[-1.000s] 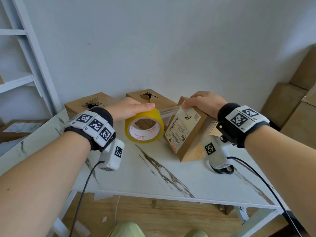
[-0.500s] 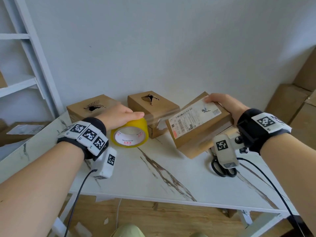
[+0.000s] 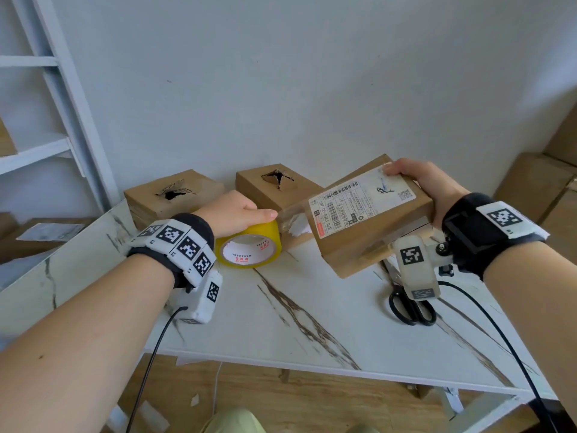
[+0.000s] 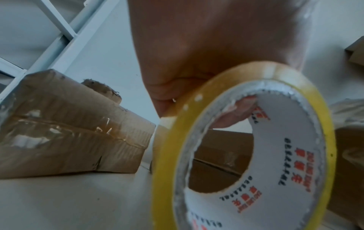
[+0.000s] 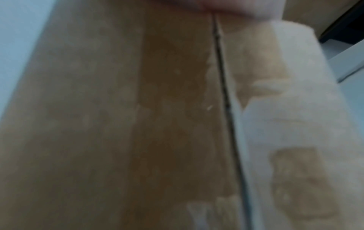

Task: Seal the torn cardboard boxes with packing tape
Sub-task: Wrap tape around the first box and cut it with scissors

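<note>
The right hand (image 3: 427, 189) grips the labelled box (image 3: 368, 220) by its far right end, tilted, its long axis running left to right with the label face turned up towards the person. The left hand (image 3: 231, 210) grasps the yellow tape roll (image 3: 249, 245), standing on edge on the marbled table (image 3: 312, 332), its open core facing the person; a clear strip seems to stretch from roll to box, though it's faint. Scissors (image 3: 409, 304) lie beneath the right wrist

A labelled brown box (image 3: 371, 220) tilts above the table beside an upright yellow tape roll (image 3: 249, 245), behind which stand two boxes with torn tops (image 3: 175, 195) (image 3: 274, 185).
</note>
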`<state>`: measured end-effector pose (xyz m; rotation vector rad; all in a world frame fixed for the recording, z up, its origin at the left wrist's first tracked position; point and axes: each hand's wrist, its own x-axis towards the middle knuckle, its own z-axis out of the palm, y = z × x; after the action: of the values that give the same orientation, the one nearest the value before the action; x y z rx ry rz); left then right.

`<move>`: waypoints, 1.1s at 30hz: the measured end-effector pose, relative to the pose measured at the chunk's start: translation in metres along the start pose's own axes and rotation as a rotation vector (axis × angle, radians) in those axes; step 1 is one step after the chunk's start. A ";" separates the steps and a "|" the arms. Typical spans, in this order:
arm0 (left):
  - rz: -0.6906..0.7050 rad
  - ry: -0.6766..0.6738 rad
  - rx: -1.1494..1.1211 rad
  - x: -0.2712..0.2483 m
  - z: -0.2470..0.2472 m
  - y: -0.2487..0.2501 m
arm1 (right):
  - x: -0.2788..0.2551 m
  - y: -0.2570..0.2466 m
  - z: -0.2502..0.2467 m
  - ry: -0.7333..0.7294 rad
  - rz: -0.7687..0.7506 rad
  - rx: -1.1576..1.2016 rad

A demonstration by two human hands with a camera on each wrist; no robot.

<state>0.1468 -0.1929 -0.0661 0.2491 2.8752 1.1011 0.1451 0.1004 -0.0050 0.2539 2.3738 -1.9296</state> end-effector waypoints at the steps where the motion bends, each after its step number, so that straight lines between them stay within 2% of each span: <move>1: -0.006 -0.003 0.010 0.000 0.000 0.001 | 0.000 -0.001 0.000 -0.005 0.000 0.009; 6: -0.025 -0.037 0.043 0.002 0.002 0.002 | -0.002 -0.003 0.002 -0.060 0.006 0.045; 10: 0.015 -0.028 0.039 0.002 0.001 0.010 | -0.002 0.001 0.002 -0.080 0.003 0.113; 17: 0.182 -0.032 0.021 -0.001 -0.002 0.036 | -0.006 0.016 0.004 -0.144 0.069 0.310; 21: 0.194 -0.145 0.069 -0.005 -0.011 0.042 | -0.007 0.023 0.006 -0.194 0.108 0.390; 24: 0.186 -0.154 0.150 -0.006 -0.016 0.046 | -0.006 0.026 0.010 -0.212 0.133 0.412; 28: 0.166 -0.120 0.184 -0.009 -0.018 0.045 | 0.002 0.033 0.020 -0.202 0.203 0.363; 33: 0.124 -0.096 0.389 -0.008 -0.018 0.047 | 0.010 0.040 0.036 -0.165 0.251 0.117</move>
<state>0.1593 -0.1721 -0.0216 0.4866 2.9935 0.5124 0.1407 0.0744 -0.0531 0.3654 2.0228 -1.8934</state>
